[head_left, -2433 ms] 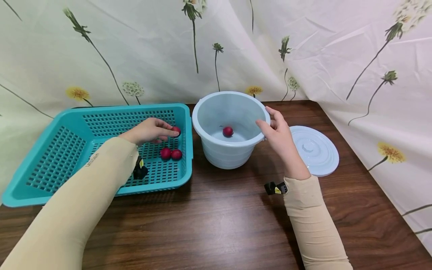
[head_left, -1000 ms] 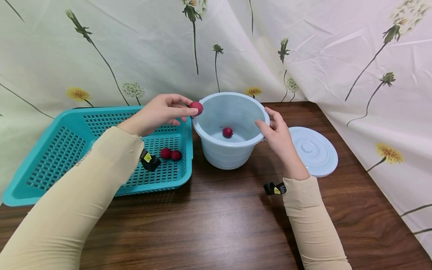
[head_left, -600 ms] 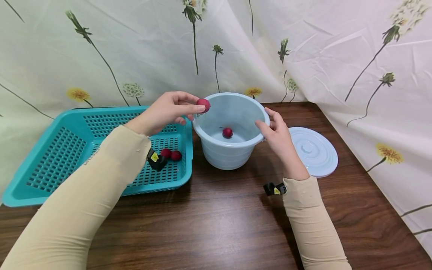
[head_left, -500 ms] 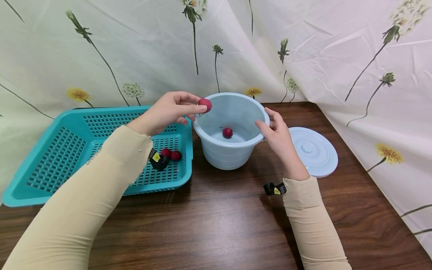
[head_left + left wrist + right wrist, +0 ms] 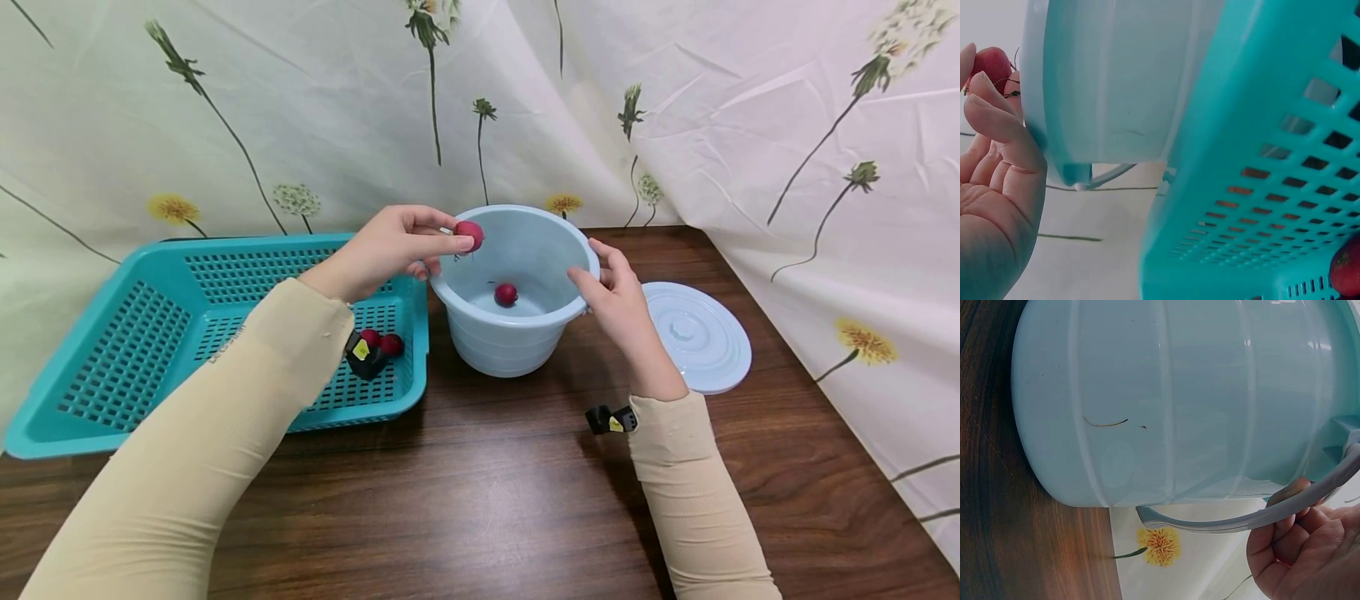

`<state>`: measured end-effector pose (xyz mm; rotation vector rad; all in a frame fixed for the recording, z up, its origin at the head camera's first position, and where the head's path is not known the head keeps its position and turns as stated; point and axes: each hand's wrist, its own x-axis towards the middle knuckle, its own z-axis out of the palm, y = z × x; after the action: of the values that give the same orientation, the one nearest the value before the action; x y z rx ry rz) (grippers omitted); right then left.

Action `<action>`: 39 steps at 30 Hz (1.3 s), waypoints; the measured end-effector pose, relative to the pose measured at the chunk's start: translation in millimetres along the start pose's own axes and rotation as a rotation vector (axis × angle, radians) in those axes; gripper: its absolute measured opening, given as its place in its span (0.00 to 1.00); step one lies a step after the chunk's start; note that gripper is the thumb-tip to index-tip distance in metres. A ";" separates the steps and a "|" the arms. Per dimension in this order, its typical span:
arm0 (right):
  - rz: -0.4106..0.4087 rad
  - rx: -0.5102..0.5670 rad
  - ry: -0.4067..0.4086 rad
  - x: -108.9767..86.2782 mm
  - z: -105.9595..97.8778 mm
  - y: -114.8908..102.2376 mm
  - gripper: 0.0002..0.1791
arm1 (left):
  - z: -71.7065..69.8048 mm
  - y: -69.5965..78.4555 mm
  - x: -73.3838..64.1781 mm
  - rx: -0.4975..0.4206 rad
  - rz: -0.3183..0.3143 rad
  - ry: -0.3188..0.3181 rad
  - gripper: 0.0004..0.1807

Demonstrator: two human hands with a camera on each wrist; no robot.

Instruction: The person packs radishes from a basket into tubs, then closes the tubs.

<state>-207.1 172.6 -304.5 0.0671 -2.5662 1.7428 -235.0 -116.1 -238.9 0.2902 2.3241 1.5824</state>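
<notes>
Between thumb and fingertips my left hand point(image 5: 401, 246) pinches a red radish point(image 5: 469, 236), held over the left rim of a light blue bucket point(image 5: 501, 346). Thin root strands trail from that radish point(image 5: 992, 65) in the left wrist view. My right hand point(image 5: 622, 304) grips the bucket's right rim, thumb on the inner side. In the right wrist view, the fingers point(image 5: 1288, 540) of this hand curl beside the bucket's handle point(image 5: 1229, 522). Another radish point(image 5: 506, 294) lies on the bucket's floor. Two more radishes point(image 5: 392, 345) sit in the teal basket point(image 5: 418, 292), one partly hidden by the wrist camera.
The basket stands left of the bucket, its right wall close beside it. A round light blue lid point(image 5: 697, 337) lies on the dark wooden table point(image 5: 487, 492) at the right. A flower-printed cloth point(image 5: 300, 100) hangs behind and along the right side.
My left hand has picked the radish out of the basket, lifted it and carried it right to the bucket's rim. The right hand has kept its hold on the rim.
</notes>
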 end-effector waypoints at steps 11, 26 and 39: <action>-0.001 0.002 -0.003 0.4 0.1 0.1 0.35 | 6.9 3.4 1.4 -0.021 -0.006 -0.012 0.24; 0.001 -0.012 -0.003 0.7 0.1 0.0 0.35 | 10.1 2.0 2.5 -0.042 -0.013 -0.036 0.24; 0.005 -0.013 -0.002 0.1 0.7 -0.5 0.35 | 10.0 1.1 1.8 -0.036 -0.018 -0.051 0.25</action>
<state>-207.1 171.7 -304.2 0.0622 -2.5815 1.7285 -233.0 -106.4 -241.6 0.2972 2.2512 1.5874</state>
